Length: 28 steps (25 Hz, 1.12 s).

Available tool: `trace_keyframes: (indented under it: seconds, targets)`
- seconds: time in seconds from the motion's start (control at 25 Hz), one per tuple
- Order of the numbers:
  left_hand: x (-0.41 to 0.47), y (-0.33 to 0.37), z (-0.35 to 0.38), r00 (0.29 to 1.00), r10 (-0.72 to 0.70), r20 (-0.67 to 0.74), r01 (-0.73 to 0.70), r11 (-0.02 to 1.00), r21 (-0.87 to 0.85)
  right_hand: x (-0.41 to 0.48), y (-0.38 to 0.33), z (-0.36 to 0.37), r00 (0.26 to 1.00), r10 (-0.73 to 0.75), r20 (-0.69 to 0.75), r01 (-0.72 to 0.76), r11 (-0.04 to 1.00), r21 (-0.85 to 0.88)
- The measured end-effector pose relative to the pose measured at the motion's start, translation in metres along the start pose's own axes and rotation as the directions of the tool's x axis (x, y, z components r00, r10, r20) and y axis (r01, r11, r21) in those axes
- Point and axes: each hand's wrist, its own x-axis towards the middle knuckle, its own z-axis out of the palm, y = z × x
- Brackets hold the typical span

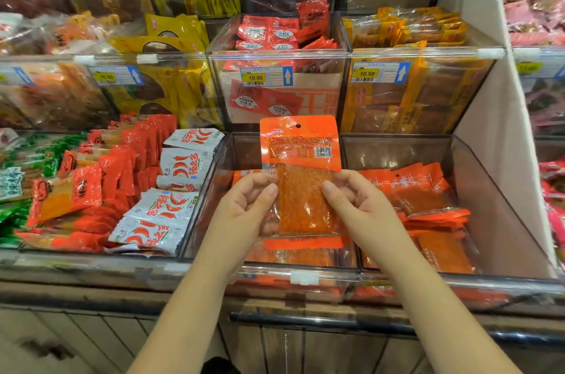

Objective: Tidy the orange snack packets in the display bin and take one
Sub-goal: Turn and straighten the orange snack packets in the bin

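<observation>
An orange snack packet (301, 159) is held upright above the clear display bin (211, 190), its back label and barcode facing me. My left hand (247, 205) pinches its left edge with thumb in front. My right hand (357, 205) pinches its right edge the same way. Below and behind the packet, a few more orange packets (305, 256) lie flat on the bin floor. The neighbouring bin on the right holds a stack of similar orange packets (428, 199).
Left of the bin stand red packets (91, 190) and white chilli packets (180, 178). Upper clear bins (278, 89) with 10.90 price tags hold red and yellow snacks. A white partition (489, 117) bounds the right side. A wooden counter front (122, 328) runs below.
</observation>
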Motion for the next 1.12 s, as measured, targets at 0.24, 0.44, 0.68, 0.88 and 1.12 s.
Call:
trace_keyframes:
  seconds: [0.24, 0.44, 0.68, 0.88, 1.12]
  targets:
    - [-0.001, -0.001, 0.002, 1.0, 0.015, 0.027, -0.015, 1.0, -0.021, 0.001, 0.003, 0.0, 1.0, -0.015, -0.02, 0.015, 1.0, 0.021]
    - [0.0, -0.004, 0.001, 0.999, 0.04, 0.001, -0.04, 0.999, -0.029, 0.002, 0.004, -0.001, 0.999, -0.022, -0.044, 0.022, 1.0, 0.006]
    - [-0.004, -0.012, 0.01, 0.935, 0.355, 0.014, -0.313, 0.804, 0.505, 0.003, 0.008, -0.002, 0.972, -0.12, -0.204, 0.111, 0.992, -0.051]
    - [-0.003, -0.007, 0.013, 0.978, 0.085, 0.192, -0.155, 0.909, 0.387, 0.001, 0.008, 0.002, 0.985, -0.158, -0.072, 0.151, 0.985, -0.087]
    - [0.004, -0.006, -0.001, 0.989, 0.013, 0.15, -0.039, 0.985, 0.167, 0.006, 0.014, -0.004, 0.967, -0.101, -0.232, 0.08, 0.992, -0.101]
